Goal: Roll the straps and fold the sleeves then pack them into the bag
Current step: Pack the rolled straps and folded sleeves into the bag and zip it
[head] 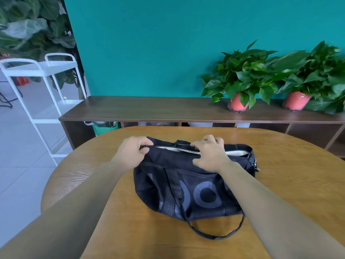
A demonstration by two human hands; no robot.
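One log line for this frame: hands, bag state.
left hand: grips bag end at zip | right hand: grips opening edge | opening: partly open, pale inside | bag on table

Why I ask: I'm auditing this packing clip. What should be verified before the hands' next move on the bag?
1. Black fabric duffel bag lies on the round wooden table: ok.
2. Left hand grips the zip's left end: ok.
3. Right hand pinches the zip edge near the middle: ok.
4. Zip opening closed: not ok, a pale strip shows along it.
5. Straps and sleeves packed inside: cannot tell.
6. Thin black carry strap clear of the zip: ok, it loops loose on the table's near side.
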